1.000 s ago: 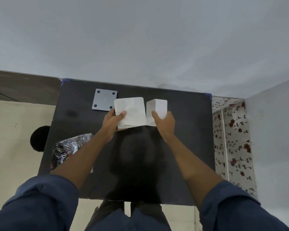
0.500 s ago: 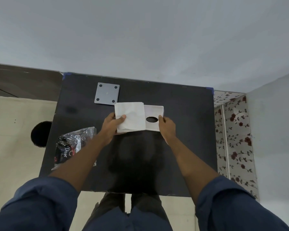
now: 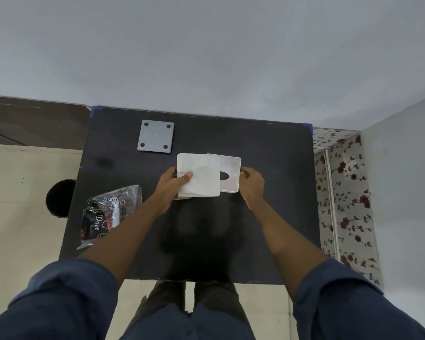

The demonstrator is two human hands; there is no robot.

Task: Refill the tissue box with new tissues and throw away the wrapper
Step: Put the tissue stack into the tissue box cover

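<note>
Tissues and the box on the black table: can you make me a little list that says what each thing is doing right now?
left hand: grips the tissue stack, thumb on top
right hand: holds the right edge of the tissue box
tissue box: white, oval hole facing up, partly under the stack
wrapper: crumpled on the table, left of the arms
grey plate: flat, four holes, behind the stack

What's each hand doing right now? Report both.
Left hand: closed on the tissue stack.
Right hand: grip on the tissue box, at its right edge.
</note>
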